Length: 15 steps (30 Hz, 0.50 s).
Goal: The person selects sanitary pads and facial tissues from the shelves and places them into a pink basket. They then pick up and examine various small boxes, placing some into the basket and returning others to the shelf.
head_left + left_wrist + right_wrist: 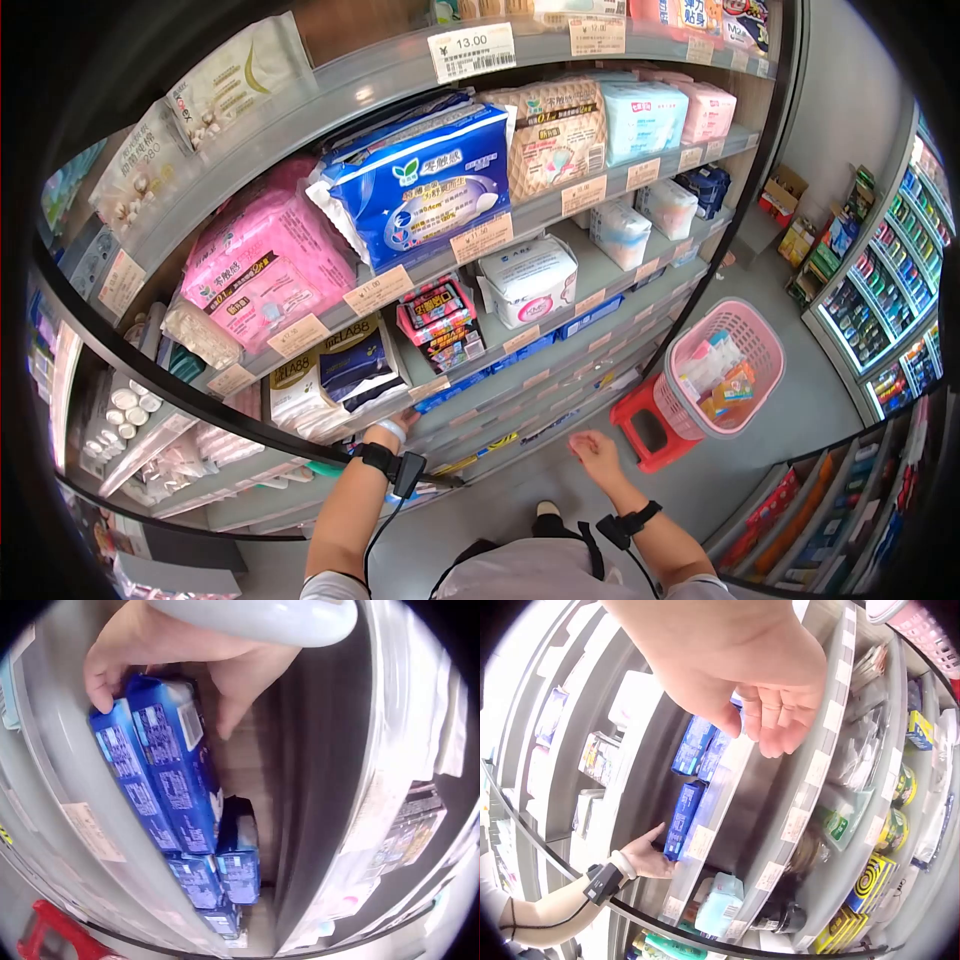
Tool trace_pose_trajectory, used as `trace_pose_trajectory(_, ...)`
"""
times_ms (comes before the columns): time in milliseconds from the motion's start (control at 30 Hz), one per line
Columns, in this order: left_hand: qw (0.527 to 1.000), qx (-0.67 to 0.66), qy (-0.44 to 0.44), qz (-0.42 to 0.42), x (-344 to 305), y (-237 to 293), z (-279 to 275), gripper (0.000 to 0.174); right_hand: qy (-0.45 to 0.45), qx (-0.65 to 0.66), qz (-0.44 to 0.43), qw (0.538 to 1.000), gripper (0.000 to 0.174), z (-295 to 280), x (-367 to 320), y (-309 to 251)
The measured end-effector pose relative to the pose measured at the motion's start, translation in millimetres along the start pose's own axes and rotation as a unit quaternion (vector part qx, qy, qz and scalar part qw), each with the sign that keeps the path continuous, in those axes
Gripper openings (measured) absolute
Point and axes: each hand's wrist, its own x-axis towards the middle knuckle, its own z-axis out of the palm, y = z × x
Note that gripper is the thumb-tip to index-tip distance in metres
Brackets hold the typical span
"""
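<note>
My left hand (392,428) reaches into a lower shelf level, partly hidden by the shelf edge in the head view. In the left wrist view its fingers (101,686) touch the near end of two long blue packs (171,765) lying side by side. The thumb stands off to the right, a gap between it and the packs. The right wrist view shows the same hand at the end of a blue pack (682,817). More blue packs (238,874) lie farther along. My right hand (597,455) hangs in front of the shelves with loosely bent fingers, holding nothing.
Price-tagged shelves carry a pink pack (270,260), a large blue bag (425,185) and a white pack (527,280). A pink basket (775,365) with goods sits on a red stool (650,430) at the right. Another rack (800,510) stands behind it.
</note>
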Motion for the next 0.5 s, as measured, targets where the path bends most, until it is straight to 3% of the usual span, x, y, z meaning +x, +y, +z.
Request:
trace_pose_trajectory(133, 0.993, 0.077, 0.081, -0.037, 54, -21, -21, 0.025, 0.007, -0.011, 0.036, 0.999, 0.016, -19, -1, -1)
trace_pose_trajectory(200, 0.996, 0.084, 0.029, 0.009, 71, -26, -39, 0.009, -0.006, -0.026, 0.031, 0.999, 0.018, -23, 4, 0)
trace_pose_trajectory(333, 0.997, 0.065, 0.045, -0.002, 77, -34, -46, 0.007, -0.029, -0.025, 0.037, 0.999, 0.019, -22, 12, -6)
trace_pose_trajectory(500, 0.995, -0.039, -0.002, 0.097, 67, -45, -59, 0.009, -0.074, 0.006, 0.105, 0.992, 0.017, -12, 19, -17)
